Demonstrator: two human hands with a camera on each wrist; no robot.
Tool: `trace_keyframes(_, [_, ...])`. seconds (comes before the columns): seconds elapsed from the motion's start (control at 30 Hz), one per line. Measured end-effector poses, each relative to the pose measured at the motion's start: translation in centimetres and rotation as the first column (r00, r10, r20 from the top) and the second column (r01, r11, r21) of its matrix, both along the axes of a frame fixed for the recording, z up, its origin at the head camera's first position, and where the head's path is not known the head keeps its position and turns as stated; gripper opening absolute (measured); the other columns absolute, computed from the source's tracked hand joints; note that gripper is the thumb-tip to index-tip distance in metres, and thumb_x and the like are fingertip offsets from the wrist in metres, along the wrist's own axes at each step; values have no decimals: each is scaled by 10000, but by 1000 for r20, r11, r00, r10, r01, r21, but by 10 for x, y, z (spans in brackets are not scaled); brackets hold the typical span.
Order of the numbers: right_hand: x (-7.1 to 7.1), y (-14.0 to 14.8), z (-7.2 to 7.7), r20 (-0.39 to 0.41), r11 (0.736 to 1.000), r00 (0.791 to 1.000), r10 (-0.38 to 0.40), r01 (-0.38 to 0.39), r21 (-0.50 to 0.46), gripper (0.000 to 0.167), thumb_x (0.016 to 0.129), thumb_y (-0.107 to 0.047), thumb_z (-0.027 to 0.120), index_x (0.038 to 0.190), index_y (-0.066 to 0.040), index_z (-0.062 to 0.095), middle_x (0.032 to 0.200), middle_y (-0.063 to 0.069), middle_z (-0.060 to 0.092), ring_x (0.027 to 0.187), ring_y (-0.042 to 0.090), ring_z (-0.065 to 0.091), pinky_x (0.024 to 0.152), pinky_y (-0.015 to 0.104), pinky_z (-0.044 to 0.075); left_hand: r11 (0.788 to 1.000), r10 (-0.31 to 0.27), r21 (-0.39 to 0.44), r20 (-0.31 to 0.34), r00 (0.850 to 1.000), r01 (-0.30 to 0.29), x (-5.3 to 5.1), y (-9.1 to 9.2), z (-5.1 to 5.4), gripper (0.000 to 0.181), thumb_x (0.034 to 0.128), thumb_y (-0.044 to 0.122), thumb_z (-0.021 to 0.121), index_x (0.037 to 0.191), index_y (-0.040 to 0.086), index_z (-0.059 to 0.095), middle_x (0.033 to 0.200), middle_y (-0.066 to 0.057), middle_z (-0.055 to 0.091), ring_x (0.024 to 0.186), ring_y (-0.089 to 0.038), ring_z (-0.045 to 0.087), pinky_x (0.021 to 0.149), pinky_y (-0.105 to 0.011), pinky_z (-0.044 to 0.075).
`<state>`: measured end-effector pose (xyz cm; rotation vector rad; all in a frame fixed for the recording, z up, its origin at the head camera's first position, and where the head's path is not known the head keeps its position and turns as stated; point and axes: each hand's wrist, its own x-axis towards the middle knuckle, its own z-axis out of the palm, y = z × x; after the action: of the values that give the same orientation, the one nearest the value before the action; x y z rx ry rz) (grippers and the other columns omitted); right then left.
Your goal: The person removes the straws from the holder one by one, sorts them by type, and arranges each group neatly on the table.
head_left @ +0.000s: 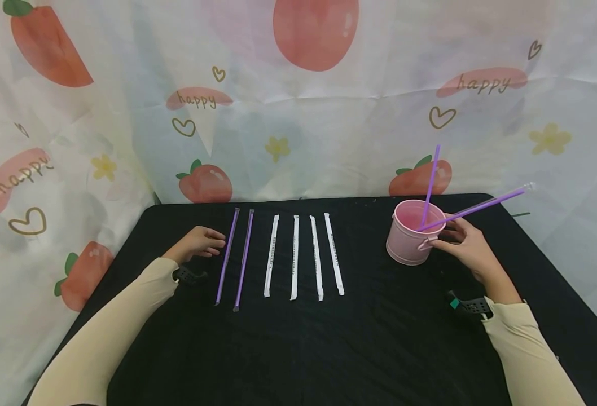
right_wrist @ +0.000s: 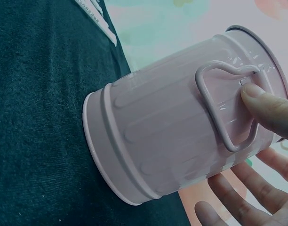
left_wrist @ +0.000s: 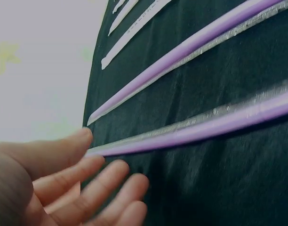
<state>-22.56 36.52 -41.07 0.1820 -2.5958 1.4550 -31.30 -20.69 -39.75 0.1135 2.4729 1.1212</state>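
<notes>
My left hand (head_left: 200, 243) is beside the leftmost purple straw (head_left: 225, 262), thumb and fingers loosely parted near its far end. In the left wrist view, the straw's tip (left_wrist: 104, 151) shows between thumb and forefinger, without a clear pinch. A second purple straw (head_left: 244, 262), in a clear wrapper, lies parallel to it. At the right, my right hand (head_left: 468, 248) holds a small pink bucket (head_left: 407, 243) by its side, thumb at the wire handle (right_wrist: 205, 96) and fingers round the far side. Purple straws (head_left: 432, 183) stick out of the bucket, one leaning far right.
Several white paper-wrapped straws (head_left: 295, 256) lie in a row between the purple straws and the bucket. Black cloth (head_left: 298, 349) covers the table. A printed curtain (head_left: 319, 124) hangs behind its back edge.
</notes>
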Motion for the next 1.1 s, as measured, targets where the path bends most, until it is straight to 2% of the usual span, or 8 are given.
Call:
trace_keyframes(0.13, [0,0,0,2,1000,1000,-1,1,3,549,873,-168,673,1300,6,375,1076,-257,426,923,-208,447,728,4,419,998,-49,37,-124,991,54,-3,-1,-3,401,955,149,547,1292,-64,508,1232,-277,585,1037,-314,649,854,-387,551])
trace_keyframes(0.27, [0,0,0,0,1000,1000,3,-3,4,546,870,-160,676,1297,6,379,1070,-260,436,919,-204,456,727,5,422,993,-65,80,-263,962,89,-5,5,-4,374,943,151,571,1261,-44,548,1149,-267,633,1026,-342,639,848,-441,538])
trace_keyframes(0.37, [0,0,-1,-2,1000,1000,4,-4,4,547,869,-154,676,1299,7,379,1071,-256,439,919,-201,460,728,6,424,990,-64,94,-355,933,103,-5,12,-4,358,927,161,600,1223,-40,582,1089,-261,659,975,-362,646,815,-459,539])
trace_keyframes(0.47, [0,0,-1,3,1000,1000,3,-3,4,560,870,-159,675,1309,11,371,1076,-252,433,921,-202,455,729,5,421,988,-67,94,-433,899,119,-5,21,-3,334,914,157,618,1187,-35,609,1050,-248,675,942,-357,658,782,-380,548])
trace_keyframes(0.67, [0,-1,1,9,1000,1000,0,0,10,569,871,-169,676,1310,20,366,1075,-252,428,919,-202,452,729,5,418,989,-67,70,-586,808,133,-3,39,-1,281,899,123,633,1154,6,638,986,-179,702,872,-290,682,703,-219,514])
trace_keyframes(0.77, [0,-1,1,8,1000,1000,-2,2,6,561,872,-167,675,1305,15,370,1076,-250,428,920,-203,450,728,5,419,988,-58,75,-641,765,138,-3,47,-1,284,893,122,640,1162,34,640,967,-148,709,844,-245,680,699,-232,531])
trace_keyframes(0.87, [0,-1,1,5,1000,1000,-2,2,0,555,872,-163,675,1306,5,373,1075,-252,430,924,-204,450,726,6,421,983,-36,111,-674,738,149,-5,54,0,282,884,106,649,1160,52,643,964,-142,712,848,-233,680,718,-282,553])
trace_keyframes(1.1, [-1,0,0,-1,1000,1000,2,-2,-7,528,866,-147,679,1285,-8,390,1061,-271,441,917,-204,465,722,13,428,956,25,225,-704,710,189,0,82,12,287,862,17,651,1147,-14,634,982,-215,691,896,-308,672,777,-323,569])
